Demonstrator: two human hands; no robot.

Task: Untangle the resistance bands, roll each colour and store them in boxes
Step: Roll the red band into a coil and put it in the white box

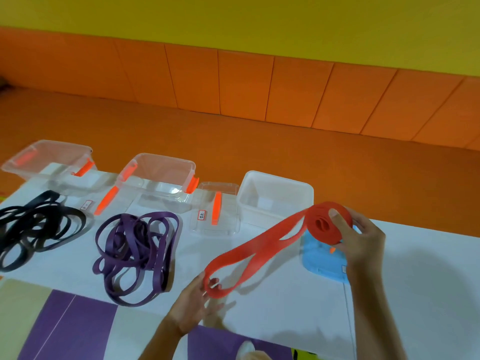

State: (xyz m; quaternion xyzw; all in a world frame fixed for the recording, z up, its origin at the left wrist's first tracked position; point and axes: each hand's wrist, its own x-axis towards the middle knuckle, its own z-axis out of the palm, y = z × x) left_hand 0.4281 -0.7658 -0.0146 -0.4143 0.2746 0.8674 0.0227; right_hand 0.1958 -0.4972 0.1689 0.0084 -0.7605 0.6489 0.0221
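Rolling in progress: the right hand (362,239) grips the half-wound red band (262,246) while the left hand (193,305) hooks its loose loop with curled fingers. Next, probably, winding in the slack evenly.

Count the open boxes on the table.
3, in a row at the back: a clear box at far left, a second clear box to its right, and a white box behind the red band. None looks hidden.

l grip (198,300) + r grip (361,241), both curled
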